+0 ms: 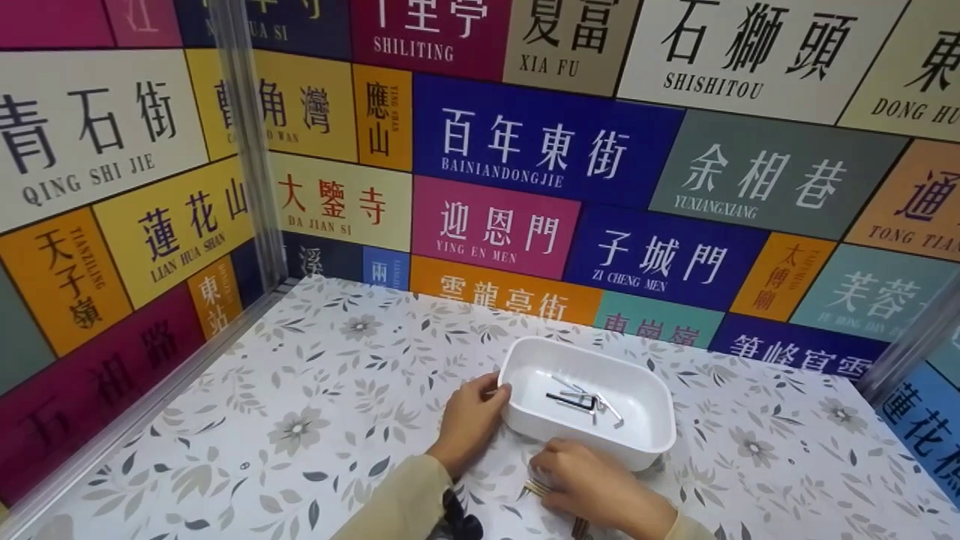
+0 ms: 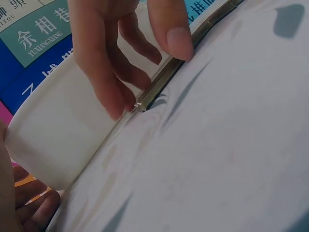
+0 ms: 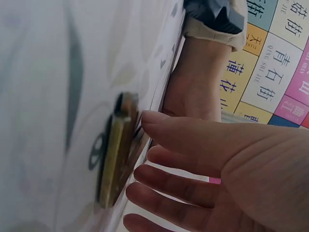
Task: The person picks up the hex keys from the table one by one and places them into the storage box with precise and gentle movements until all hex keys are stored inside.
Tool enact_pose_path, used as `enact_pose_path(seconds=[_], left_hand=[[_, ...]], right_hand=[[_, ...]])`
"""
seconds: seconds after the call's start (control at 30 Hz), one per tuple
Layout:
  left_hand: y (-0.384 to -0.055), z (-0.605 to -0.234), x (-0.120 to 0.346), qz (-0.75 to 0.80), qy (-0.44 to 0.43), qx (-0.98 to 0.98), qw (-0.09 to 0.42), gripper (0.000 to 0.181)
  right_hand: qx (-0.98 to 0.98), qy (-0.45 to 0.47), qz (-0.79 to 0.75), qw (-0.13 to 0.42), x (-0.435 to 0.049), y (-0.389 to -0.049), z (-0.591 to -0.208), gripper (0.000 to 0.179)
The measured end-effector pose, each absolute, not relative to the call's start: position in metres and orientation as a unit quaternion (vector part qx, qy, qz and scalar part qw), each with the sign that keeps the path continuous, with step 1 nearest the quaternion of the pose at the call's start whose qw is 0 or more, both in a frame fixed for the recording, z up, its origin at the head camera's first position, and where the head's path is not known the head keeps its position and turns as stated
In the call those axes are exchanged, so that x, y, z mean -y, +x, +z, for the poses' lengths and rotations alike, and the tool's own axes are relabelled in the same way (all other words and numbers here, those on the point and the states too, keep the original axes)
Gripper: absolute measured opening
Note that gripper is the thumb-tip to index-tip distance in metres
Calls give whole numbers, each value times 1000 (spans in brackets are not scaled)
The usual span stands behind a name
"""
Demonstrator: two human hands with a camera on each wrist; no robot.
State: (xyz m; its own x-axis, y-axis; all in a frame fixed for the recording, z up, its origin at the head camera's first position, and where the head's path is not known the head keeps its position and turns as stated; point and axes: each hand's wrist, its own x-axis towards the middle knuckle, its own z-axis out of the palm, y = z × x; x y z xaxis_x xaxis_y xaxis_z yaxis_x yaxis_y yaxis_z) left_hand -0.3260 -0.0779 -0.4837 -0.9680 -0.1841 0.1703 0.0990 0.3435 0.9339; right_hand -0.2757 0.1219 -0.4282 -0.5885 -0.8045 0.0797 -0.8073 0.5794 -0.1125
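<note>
A white plastic tub (image 1: 660, 420) stands on the patterned cloth, with several hex keys (image 1: 574, 401), silver and black, lying in it. My left hand (image 1: 469, 420) holds the tub's left end, its fingers curled against the wall. In front of the tub, my right hand (image 1: 581, 480) reaches down over narrow brass-coloured metal pieces (image 1: 534, 487) on the cloth. The right wrist view shows one brass-coloured piece (image 3: 116, 157) close by the thumb tip, with a gap between thumb and fingers. From the left wrist, the right thumb (image 2: 179, 43) overlaps a long metal piece (image 2: 164, 79).
A floral cloth (image 1: 300, 427) covers the table. Clear panel edges (image 1: 259, 150) rise at its back left corner, and colourful walls of printed signs (image 1: 525, 135) stand behind. A brown piece (image 1: 580, 528) lies at the lower frame edge. A black device (image 1: 459, 517) sits on the left wrist.
</note>
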Motion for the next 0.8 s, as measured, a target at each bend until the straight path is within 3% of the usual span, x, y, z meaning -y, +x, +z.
enact_pose_path(seconds=[0.8], left_hand=[[-325,-483,75,-576,27,808,118,48]], right_hand=[[880,364,266,-146,-137,-285,-434,14]])
